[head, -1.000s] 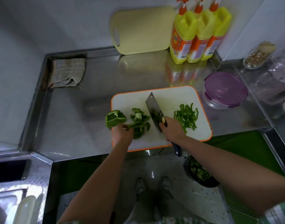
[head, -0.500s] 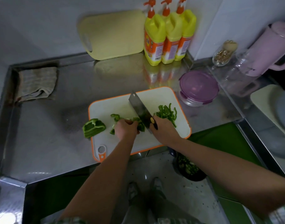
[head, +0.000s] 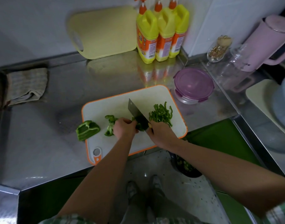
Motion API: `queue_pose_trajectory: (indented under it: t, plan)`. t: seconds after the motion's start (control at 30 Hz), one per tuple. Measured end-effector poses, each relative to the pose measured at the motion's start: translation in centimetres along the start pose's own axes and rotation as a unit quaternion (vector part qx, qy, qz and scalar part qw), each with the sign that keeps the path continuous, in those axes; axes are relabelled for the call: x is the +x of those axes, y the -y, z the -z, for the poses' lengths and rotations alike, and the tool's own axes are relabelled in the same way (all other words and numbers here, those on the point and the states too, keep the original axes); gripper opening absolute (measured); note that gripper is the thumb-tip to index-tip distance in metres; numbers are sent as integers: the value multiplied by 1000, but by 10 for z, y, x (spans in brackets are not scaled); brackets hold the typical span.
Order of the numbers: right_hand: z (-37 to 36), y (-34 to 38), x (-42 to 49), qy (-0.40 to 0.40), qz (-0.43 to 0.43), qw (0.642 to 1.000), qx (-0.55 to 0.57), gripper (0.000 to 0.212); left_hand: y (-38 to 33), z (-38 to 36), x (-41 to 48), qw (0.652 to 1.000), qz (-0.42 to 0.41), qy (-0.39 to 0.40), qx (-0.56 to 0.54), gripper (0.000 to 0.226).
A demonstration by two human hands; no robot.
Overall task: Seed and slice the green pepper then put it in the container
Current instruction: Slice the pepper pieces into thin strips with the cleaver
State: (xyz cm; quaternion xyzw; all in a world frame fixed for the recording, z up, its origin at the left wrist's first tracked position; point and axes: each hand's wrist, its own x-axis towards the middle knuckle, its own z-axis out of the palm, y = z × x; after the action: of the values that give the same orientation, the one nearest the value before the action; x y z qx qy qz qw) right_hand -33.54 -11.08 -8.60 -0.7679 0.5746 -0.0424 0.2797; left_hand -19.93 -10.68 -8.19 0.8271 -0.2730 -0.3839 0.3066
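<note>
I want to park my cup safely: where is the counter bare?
Bare counter: left of the cutting board, nearer than the cloth; also between it and the yellow board. Crowded: the cutting board, with left hand, right hand, knife and pepper, and right of it the container.

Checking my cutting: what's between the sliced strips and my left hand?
The cleaver, in the right hand, stands between the sliced strips and the left hand pinning the pepper; head view.

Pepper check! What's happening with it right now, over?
Left hand holds pepper piece; right hand grips knife, blade on it. Strips piled right of blade. Container lid on.
</note>
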Motion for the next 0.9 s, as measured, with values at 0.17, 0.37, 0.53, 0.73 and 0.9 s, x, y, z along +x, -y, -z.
queue_pose_trajectory:
  t: [0.17,0.37,0.53,0.73,0.9]
  plan:
    - [-2,6,4,20,-2,999,-37,20,1,1,1,1000,-16,5,23,21]
    - [-2,16,11,36,-8,996,-78,20,2,3,5,999,-15,4,35,8]
    - [-4,17,13,48,-23,996,-66,18,5,3,9,999,-14,11,36,10]
    - [-9,20,14,49,-28,997,-54,19,10,4,13,999,-13,16,43,11]
    - [-14,20,19,45,-33,997,-55,18,14,10,14,998,-32,27,55,9]
